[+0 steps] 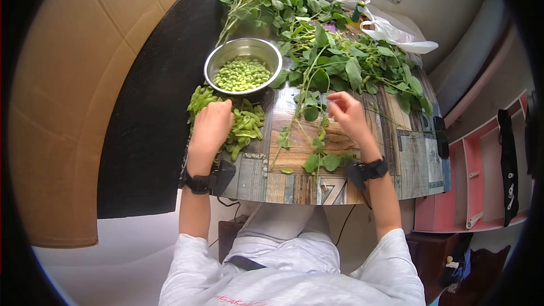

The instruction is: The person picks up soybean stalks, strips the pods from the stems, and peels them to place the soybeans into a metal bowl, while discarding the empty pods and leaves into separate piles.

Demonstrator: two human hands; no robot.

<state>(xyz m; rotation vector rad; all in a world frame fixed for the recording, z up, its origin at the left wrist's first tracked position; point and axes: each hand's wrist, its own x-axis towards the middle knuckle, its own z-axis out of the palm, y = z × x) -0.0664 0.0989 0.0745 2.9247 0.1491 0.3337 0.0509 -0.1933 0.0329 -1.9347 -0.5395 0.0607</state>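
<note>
My left hand (212,123) is over a heap of green soybean pods (246,124) at the left of the table. Its fingers are curled closed, and whatever is in them is hidden. Just beyond it stands a steel bowl (276,73) with shelled green soybeans (242,75) inside. To the right, my right hand (349,116) hovers beside a leafy soybean stalk (309,88) that lies toward me on the table. Its fingers are bent and a little apart, with nothing visible between them. A few pods (322,135) hang on the stalk near this hand.
A large pile of leafy soybean plants (351,68) covers the table's far side. Behind it lies a white plastic bag (396,37). The wood-patterned table (277,187) has a loose pod (287,171) near its front. A black board (141,153) and cardboard (62,136) flank the left side.
</note>
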